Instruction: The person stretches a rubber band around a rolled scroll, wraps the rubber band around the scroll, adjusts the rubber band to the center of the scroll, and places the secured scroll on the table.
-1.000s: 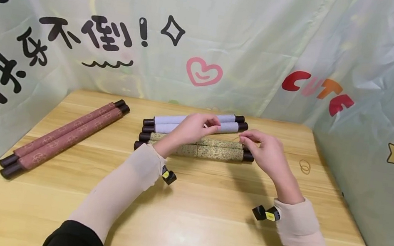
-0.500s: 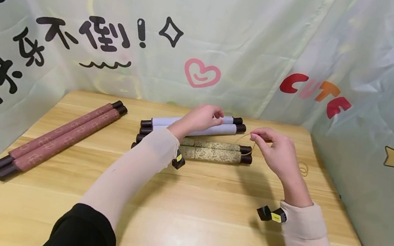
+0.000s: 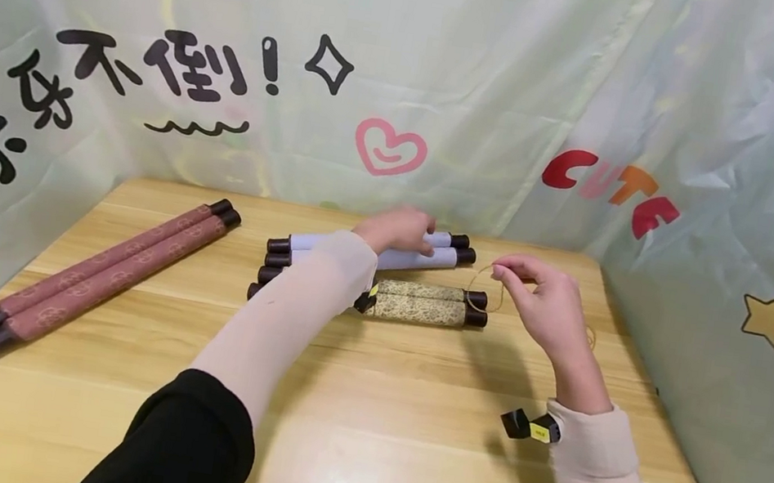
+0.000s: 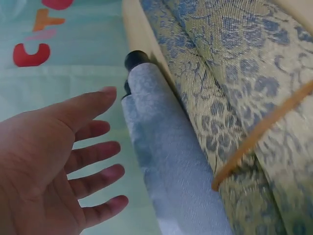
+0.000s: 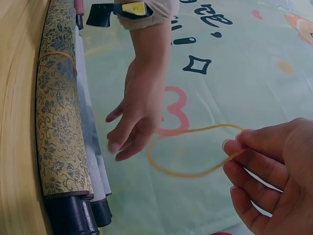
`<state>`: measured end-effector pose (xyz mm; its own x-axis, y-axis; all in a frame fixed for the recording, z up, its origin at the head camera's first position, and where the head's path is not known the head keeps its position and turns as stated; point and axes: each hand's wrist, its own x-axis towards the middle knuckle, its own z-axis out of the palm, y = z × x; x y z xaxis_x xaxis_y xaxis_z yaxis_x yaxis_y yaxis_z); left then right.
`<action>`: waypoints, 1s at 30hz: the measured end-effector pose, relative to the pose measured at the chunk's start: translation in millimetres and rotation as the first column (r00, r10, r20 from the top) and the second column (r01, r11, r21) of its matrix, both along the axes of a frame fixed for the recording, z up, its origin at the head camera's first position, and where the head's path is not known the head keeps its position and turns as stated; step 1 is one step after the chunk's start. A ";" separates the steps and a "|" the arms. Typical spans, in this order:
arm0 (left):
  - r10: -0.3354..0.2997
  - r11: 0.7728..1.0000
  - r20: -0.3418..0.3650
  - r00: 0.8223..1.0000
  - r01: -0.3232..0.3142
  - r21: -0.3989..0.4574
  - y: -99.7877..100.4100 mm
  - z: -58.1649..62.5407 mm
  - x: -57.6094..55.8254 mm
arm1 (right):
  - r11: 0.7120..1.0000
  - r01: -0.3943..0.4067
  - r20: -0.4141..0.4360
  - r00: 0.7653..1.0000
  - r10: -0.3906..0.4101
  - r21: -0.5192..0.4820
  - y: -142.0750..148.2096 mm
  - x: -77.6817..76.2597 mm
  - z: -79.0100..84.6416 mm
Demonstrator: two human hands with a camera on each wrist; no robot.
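Note:
My right hand (image 3: 542,300) pinches a thin yellow rubber band (image 5: 186,175) between thumb and fingers, and the loop hangs beside the dark end knobs of a gold floral scroll (image 3: 422,309). Another rubber band (image 4: 266,132) runs round that scroll, which is rolled from both ends. Behind it on the table lies a pale blue scroll (image 3: 421,261) with black knobs. Over the blue scroll reaches my left hand (image 3: 399,228). Its fingers are spread and hold nothing, as the left wrist view (image 4: 34,161) of the hand shows.
A dark red patterned scroll (image 3: 116,269) lies slanted on the left of the wooden table (image 3: 360,436). Part of a loose rubber band (image 3: 591,336) shows behind my right wrist. A printed curtain (image 3: 486,66) encloses the table's back and sides.
My left hand has moved right and back over the blue scroll, its forearm now covering part of the gold one. The right hand has drawn the rubber band slightly right, into an open loop.

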<state>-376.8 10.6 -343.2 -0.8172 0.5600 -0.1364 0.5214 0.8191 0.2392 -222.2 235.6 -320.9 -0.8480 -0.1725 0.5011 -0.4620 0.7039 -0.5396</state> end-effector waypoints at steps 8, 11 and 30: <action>0.020 0.990 -0.012 1.000 -0.022 -0.136 20.0 -14.0 -8.3 | 1.000 -0.001 -0.008 1.000 0.001 0.004 1.4 -0.5 -0.8; 0.054 0.986 0.021 0.998 -0.050 -0.159 21.2 -18.9 -10.2 | 1.000 -0.003 -0.001 1.000 0.003 -0.004 2.0 0.6 0.6; 0.091 0.977 0.073 0.993 -0.074 -0.198 9.4 -25.8 -13.2 | 1.000 -0.009 0.000 1.000 0.009 -0.006 2.3 2.7 0.9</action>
<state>-389.9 20.0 -369.1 -0.8410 0.4471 -0.3045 0.4354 0.8936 0.1095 -219.5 237.8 -320.0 -0.8467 -0.1767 0.5018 -0.4678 0.6967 -0.5439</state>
